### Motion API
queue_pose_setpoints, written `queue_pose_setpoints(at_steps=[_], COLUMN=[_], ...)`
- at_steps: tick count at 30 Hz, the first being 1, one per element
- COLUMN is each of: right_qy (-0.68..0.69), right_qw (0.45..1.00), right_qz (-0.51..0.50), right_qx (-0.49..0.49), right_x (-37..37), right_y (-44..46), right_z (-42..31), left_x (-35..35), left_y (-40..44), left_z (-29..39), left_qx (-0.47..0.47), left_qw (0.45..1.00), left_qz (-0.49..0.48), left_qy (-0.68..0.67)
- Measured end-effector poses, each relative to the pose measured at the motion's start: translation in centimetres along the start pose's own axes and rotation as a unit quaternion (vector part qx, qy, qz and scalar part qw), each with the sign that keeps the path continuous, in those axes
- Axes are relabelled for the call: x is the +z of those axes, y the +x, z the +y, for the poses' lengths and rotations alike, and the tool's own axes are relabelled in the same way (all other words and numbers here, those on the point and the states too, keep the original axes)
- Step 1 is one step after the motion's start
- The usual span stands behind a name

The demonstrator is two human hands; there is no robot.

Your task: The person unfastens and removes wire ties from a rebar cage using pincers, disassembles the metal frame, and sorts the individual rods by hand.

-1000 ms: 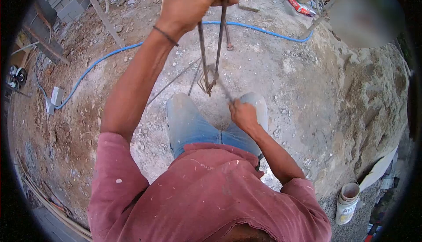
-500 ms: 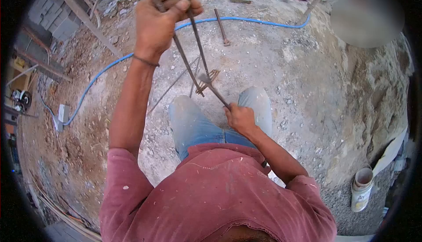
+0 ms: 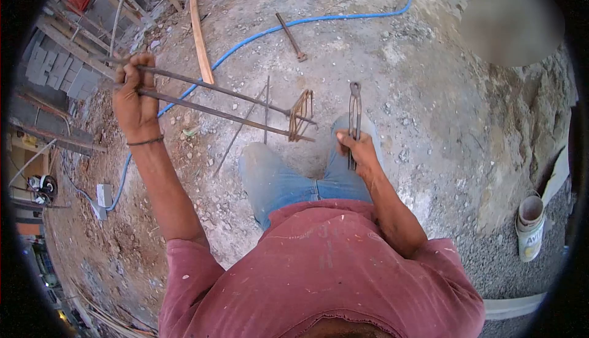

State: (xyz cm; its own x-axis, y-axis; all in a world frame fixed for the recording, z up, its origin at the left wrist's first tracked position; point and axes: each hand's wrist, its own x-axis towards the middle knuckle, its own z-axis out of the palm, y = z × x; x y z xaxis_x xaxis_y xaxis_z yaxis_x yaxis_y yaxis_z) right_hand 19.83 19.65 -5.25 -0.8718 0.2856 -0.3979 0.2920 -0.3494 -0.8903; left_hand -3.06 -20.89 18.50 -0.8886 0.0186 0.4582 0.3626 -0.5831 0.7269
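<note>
Currently, left hand [image 3: 136,96]: clamped on rods [image 3: 215,112]
Right hand [image 3: 362,151]: closed round pincers [image 3: 358,114]
Rods: likely stiff, weighty; grip mid-length

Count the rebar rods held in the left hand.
2: the upper rebar rod and the lower rebar rod, both running from the left hand to the rectangular metal loops. Its grip may hide another.
</note>
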Motion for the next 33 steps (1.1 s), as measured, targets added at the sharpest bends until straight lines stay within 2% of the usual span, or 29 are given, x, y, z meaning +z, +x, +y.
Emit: queue_pose_setpoints(at_steps=[1,2,4,5,7,8,10,12,14,16,18,20,22,23,25,27,29,30,32,33], right_qy=[0.003,0.007,-0.025,-0.023,-0.055,-0.054,-0.133,-0.119,-0.105,-0.101,-0.139,-0.18,-0.121,-0.123,-0.103,-0.083,-0.063,-0.059,-0.055,-0.039], right_qw=[1.0,1.0,0.992,0.992,0.986,0.986,0.982,0.984,0.987,0.983,0.98,0.974,0.981,0.981,0.992,0.995,0.997,0.997,0.997,0.997], right_qz=[0.011,0.013,0.019,0.022,-0.04,-0.038,-0.099,-0.093,-0.088,-0.04,-0.003,0.033,0.027,0.025,0.01,0.014,0.02,0.032,0.046,0.059], right_qx=[-0.023,-0.023,-0.123,-0.126,-0.15,-0.15,-0.095,-0.092,-0.089,-0.146,-0.139,-0.132,-0.152,-0.149,-0.075,-0.056,-0.036,-0.027,-0.018,-0.018], right_x=[0.5,1.2,2.2,2.3,2.5,2.4,2.1,2.1,2.4,2.7,2.4,2.3,2.4,2.4,2.0,1.3,0.4,0.0,-0.9,-1.4], right_y=[0.0,0.1,0.2,0.4,0.6,0.6,0.1,0.0,0.1,0.7,1.4,1.6,1.4,1.1,0.1,-0.7,-1.9,-2.5,-3.6,-4.3], right_z=[-0.5,-1.0,-2.2,-2.7,-3.2,-3.8,-4.8,-4.4,-4.3,-4.7,-4.9,-4.3,-3.4,-3.2,-2.8,-2.3,-1.9,-1.9,-1.9,-1.8], left_x=[-1.4,-2.7,-5.4,-7.3,-8.5,-9.2,-10.5,-11.2,-13.2,-14.5,-14.4,-16.5,-22.3,-24.7,-25.0,-24.6,-24.4,-22.7,-19.8,-19.2], left_y=[0.0,-0.1,-0.5,-0.5,-1.5,-2.0,-3.0,-3.9,-5.3,-6.1,-7.4,-9.6,-12.0,-13.3,-16.6,-18.9,-20.7,-20.9,-21.1,-21.6], left_z=[0.3,0.5,0.3,0.1,-0.1,-0.2,-1.1,-2.2,-3.9,-5.3,-6.8,-9.8,-15.5,-18.0,-22.0,-25.0,-27.0,-27.1,-27.8,-28.5], left_qx=[-0.01,-0.012,-0.018,-0.028,-0.033,-0.038,-0.04,-0.032,-0.038,-0.061,-0.06,-0.082,-0.097,-0.114,-0.119,-0.124,-0.311,-0.314,-0.466,-0.451], left_qw=[0.997,0.997,0.986,0.979,0.972,0.963,0.958,0.948,0.953,0.94,0.93,0.948,0.957,0.964,0.956,0.949,0.891,0.89,0.76,0.755], left_qz=[-0.008,-0.012,0.061,0.116,0.148,0.184,0.201,0.282,0.254,0.297,0.333,0.302,0.272,0.238,0.266,0.29,0.329,0.329,0.403,0.402], left_qy=[-0.073,-0.071,-0.155,-0.165,-0.18,-0.193,-0.202,-0.145,-0.159,-0.158,-0.144,-0.052,-0.036,-0.019,-0.016,-0.013,0.034,0.034,0.208,0.254])
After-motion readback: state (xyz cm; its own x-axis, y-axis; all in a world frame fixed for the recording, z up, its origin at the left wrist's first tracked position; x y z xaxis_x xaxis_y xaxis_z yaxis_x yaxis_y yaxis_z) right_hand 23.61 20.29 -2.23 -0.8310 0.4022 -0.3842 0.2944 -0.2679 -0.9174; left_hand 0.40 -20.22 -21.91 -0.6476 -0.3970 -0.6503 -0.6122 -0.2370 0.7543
